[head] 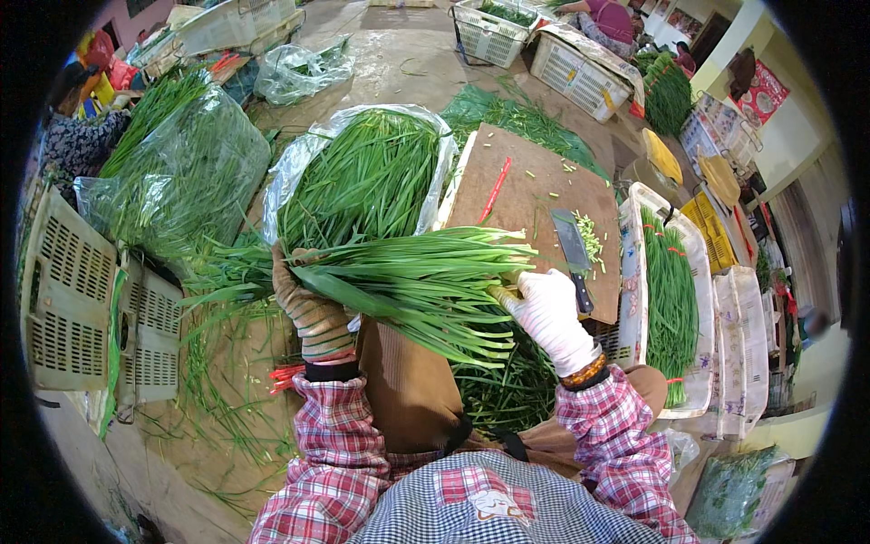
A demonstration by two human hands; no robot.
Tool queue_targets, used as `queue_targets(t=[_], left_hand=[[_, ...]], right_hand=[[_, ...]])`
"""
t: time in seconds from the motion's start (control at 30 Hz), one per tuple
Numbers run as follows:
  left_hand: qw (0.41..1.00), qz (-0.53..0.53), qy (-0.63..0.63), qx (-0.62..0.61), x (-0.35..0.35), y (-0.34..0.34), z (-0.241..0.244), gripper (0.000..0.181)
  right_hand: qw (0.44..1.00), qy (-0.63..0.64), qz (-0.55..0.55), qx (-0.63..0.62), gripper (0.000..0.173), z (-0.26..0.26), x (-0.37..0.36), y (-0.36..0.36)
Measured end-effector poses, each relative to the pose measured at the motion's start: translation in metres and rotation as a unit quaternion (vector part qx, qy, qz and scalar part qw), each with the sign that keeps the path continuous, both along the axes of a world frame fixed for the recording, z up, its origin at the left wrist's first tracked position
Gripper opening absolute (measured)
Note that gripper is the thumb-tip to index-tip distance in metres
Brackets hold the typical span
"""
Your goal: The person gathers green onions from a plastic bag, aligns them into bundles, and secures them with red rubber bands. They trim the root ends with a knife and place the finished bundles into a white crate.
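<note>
My left hand (307,306), in a tan striped glove, grips a bunch of Chinese chives (408,272) near its leafy end. At the pale stem ends, the gloved fingers of my right hand (547,316) are closed on some stems. Beyond the bunch, a wooden board (530,183) carries a cleaver (571,245), cut stem pieces (590,238) and a red tie strip (496,189). A plastic-lined container of loose chives (367,173) stands left of the board. More dark green leaves (503,387) lie below the bunch, between my knees.
To the right, a white crate (703,340) holds red-banded chives (669,299). Plastic-covered chives (197,170) and upright crates (71,292) are on the left. Red strips (287,378) lie by my left wrist. Another person (81,129) sits at far left; one more (608,20) is at back right.
</note>
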State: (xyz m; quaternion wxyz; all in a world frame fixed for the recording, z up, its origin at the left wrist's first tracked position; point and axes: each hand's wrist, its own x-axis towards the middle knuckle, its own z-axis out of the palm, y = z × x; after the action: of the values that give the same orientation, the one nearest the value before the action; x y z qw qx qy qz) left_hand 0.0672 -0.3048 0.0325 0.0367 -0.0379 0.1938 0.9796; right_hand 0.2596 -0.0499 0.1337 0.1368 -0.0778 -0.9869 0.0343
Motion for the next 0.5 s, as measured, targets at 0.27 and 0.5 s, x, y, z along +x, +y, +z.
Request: queue_targets(t=[0.27,0.5], left_hand=[[0.972,-0.191,-0.011,0.135,-0.020,-0.018,-0.025,0.031],[0.990,-0.114,-0.076,0.044,0.015,0.007,0.038,0.039]], right_hand=[[0.975,0.087,-0.044,-0.199,0.013,-0.028,0.019,0.017],[0.987,0.040,-0.150,0.037,0.014,-0.037,0.073,0.043]])
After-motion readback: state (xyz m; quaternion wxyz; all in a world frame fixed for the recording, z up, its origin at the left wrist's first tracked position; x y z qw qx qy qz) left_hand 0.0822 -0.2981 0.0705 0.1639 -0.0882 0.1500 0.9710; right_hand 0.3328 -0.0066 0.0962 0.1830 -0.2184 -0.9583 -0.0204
